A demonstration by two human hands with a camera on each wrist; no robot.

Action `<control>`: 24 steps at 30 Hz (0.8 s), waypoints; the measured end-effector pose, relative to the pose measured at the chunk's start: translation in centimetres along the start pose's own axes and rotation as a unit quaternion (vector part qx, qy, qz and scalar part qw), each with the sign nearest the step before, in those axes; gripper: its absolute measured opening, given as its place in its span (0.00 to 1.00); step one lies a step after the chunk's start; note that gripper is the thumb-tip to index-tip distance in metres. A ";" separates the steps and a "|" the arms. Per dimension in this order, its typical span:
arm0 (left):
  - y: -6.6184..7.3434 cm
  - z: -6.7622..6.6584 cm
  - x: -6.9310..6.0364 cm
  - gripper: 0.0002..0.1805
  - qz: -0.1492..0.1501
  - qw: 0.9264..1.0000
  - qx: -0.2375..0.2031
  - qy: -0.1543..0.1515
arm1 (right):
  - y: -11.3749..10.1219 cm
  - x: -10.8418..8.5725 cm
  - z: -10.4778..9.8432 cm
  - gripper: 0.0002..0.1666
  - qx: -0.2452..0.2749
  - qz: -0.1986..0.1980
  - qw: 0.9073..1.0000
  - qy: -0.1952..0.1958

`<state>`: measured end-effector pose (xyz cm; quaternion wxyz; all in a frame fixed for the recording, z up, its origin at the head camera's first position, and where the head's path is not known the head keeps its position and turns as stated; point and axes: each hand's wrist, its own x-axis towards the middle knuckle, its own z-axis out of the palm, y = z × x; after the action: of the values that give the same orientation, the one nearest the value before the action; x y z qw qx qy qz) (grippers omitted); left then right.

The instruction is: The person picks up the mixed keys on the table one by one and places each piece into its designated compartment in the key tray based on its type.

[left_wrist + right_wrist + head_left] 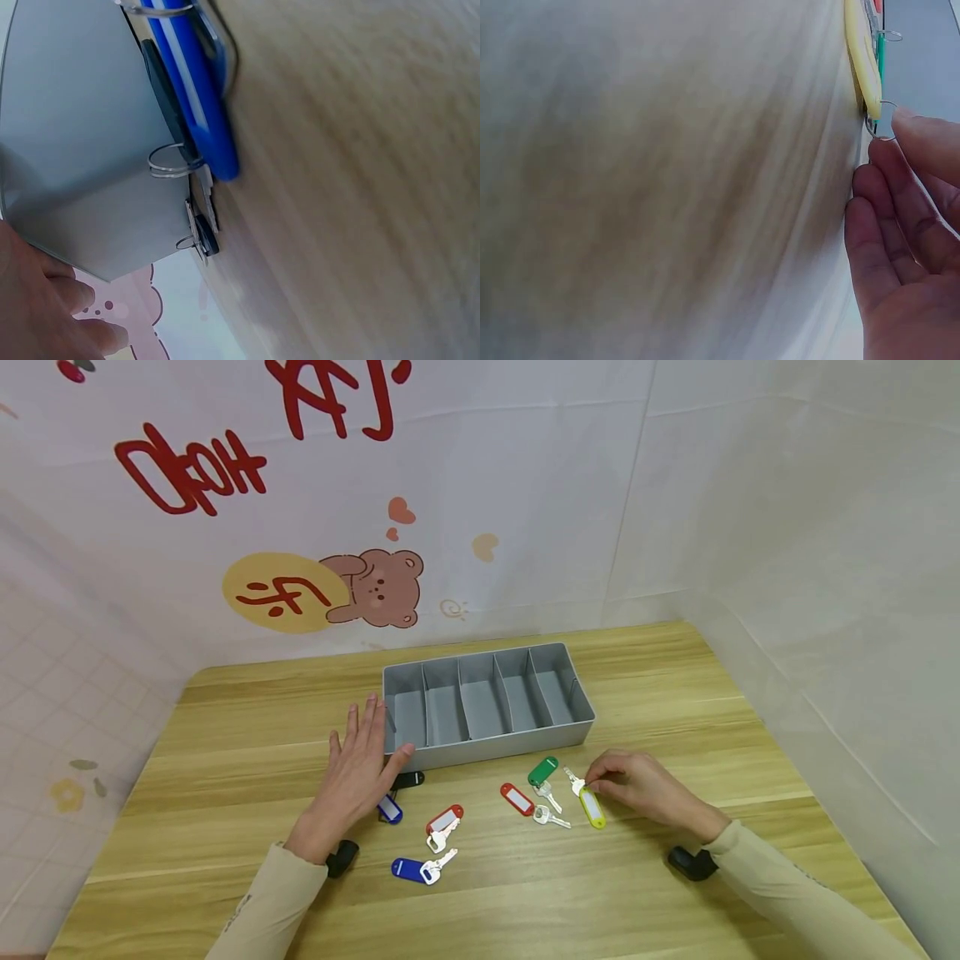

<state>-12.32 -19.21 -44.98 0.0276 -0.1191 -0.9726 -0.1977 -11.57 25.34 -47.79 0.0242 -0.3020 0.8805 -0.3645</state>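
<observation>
My right hand (637,785) pinches the ring (880,139) of a white-labeled yellow key tag (592,808), near side of the gray five-compartment tray's (487,747) right end; my left hand (352,781), fingers straight, sits at its left end. Bold red characters (177,472) mark the far backdrop (540,510).

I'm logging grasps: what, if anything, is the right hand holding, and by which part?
The right hand pinches the yellow key tag by its metal ring.

The left hand (351,781) spreads straight fingers (367,718); the right hand (643,783) pinches.
</observation>
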 end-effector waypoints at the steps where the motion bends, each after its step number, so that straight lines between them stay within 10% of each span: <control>1: 0.0 0.0 0.0 0.49 0.000 1.000 0.000 0.000 | 0.0 0.0 0.0 0.10 0.001 0.002 1.000 0.002; 24: -0.1 0.2 0.3 0.50 -0.001 1.000 -0.001 -0.012 | -1.8 -1.4 -1.7 0.11 0.005 0.031 0.996 0.079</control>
<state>-12.59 -19.16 -45.15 0.0160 -0.1206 -0.9728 -0.1972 -9.94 26.23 -45.61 -0.0326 -0.2448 0.8870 -0.3902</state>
